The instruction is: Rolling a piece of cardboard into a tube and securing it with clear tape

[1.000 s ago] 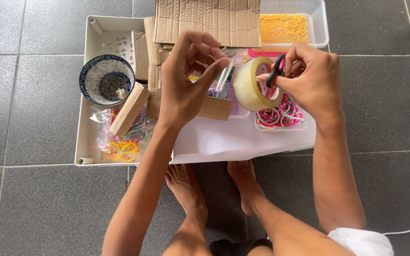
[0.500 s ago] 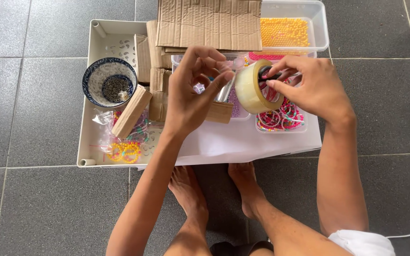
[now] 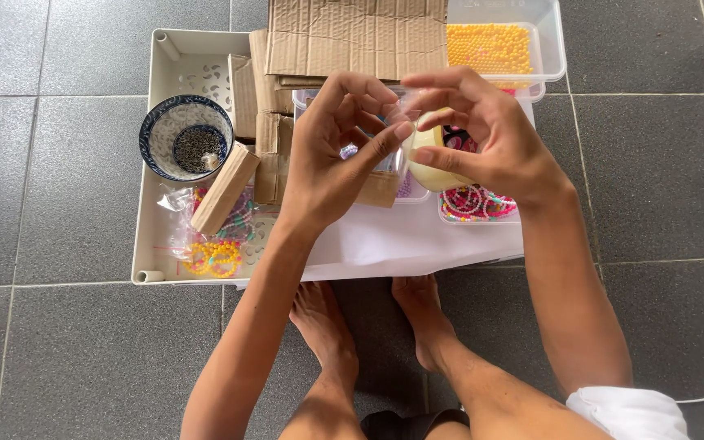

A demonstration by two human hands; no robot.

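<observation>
The right hand [image 3: 495, 143] grips the pale yellowish roll of clear tape [image 3: 432, 155] above the white tray [image 3: 165, 244], at its two o'clock corner. The left hand [image 3: 332, 163] pinches at the roll's nine o'clock edge, seemingly peeling the tape's end, which needs a steady pull.

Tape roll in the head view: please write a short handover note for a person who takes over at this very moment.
Right hand: holds the tape roll, fingers curled over it.
Left hand: thumb and fingertips pinch at the roll's edge; whether a tape end is lifted cannot be told.
Both hands are raised above the white sheet and the bead container.
Nearby: cardboard pieces, tub of yellow beads, patterned bowl and a small cardboard box in the white tray.
Done: roll picked up.
Left: no strip of tape is visibly pulled out or stuck anywhere yet.
</observation>
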